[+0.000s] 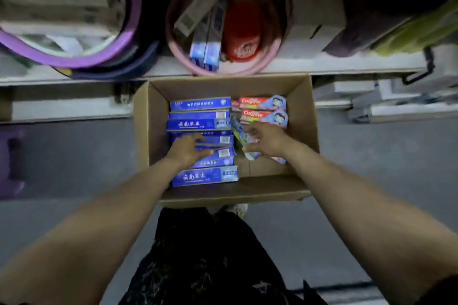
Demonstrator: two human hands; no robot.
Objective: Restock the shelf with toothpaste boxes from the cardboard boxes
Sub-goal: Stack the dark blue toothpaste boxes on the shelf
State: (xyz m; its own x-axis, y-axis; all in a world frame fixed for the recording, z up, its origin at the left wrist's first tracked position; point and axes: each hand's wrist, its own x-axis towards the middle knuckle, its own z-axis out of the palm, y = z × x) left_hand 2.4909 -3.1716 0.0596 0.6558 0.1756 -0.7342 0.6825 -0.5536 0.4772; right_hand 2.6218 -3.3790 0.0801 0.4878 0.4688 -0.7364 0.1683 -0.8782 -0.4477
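An open cardboard box [304, 131] sits on the floor below the shelf [322, 64]. Its left half holds several blue toothpaste boxes [198, 104]; red Colgate boxes [262, 103] lie at the back right. My left hand [188, 148] reaches into the stack and its fingers curl round a blue toothpaste box [223, 152]. My right hand [267, 138] grips a small light-coloured toothpaste box [241, 132] that lies tilted beside the blue stack. On the shelf, a pink basin [272, 57] holds blue toothpaste boxes [205, 54] standing on end and a red item.
Purple and dark blue basins [99, 57] are stacked on the shelf at the left. A white carton [314, 20] and dark and yellow-green items stand on the shelf at the right. Grey floor surrounds the cardboard box. My legs and one shoe [238, 209] are just behind it.
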